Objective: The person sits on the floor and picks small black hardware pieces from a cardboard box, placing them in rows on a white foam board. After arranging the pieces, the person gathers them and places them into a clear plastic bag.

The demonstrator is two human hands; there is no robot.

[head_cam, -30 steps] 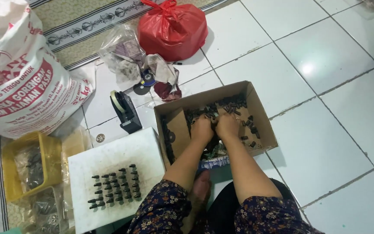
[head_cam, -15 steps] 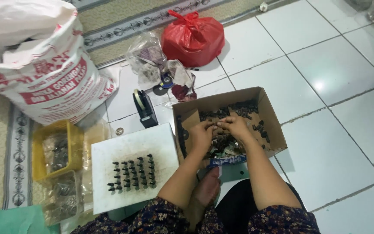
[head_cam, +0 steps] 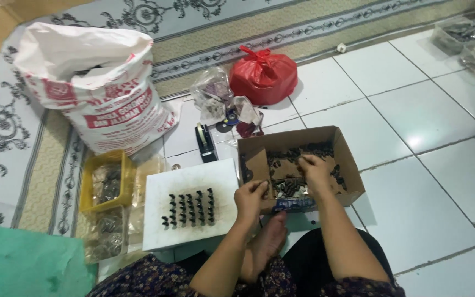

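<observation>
A brown cardboard box (head_cam: 352, 159) on the tiled floor holds several small dark parts (head_cam: 287, 187). My right hand (head_cam: 314, 169) is inside the box, fingers bent down onto the parts. My left hand (head_cam: 252, 197) hovers at the box's left edge with its fingers curled, seemingly around small parts; what it holds is hidden. Left of the box lies a white board (head_cam: 193, 179) with several small dark parts (head_cam: 189, 209) set in neat rows. My bare foot (head_cam: 268, 242) rests below the box.
A large white printed sack (head_cam: 92, 91) stands at the back left, a tied red plastic bag (head_cam: 262, 74) behind the box. A black tape dispenser (head_cam: 205, 142), clear bags (head_cam: 213, 99), a yellow tray (head_cam: 105, 179) and clear containers (head_cam: 471, 44) lie around. Patterned carpet borders the tiles.
My left hand has come out of the box toward the white board, fingers curled. The right hand stays in the box. The view has shifted, showing more carpet.
</observation>
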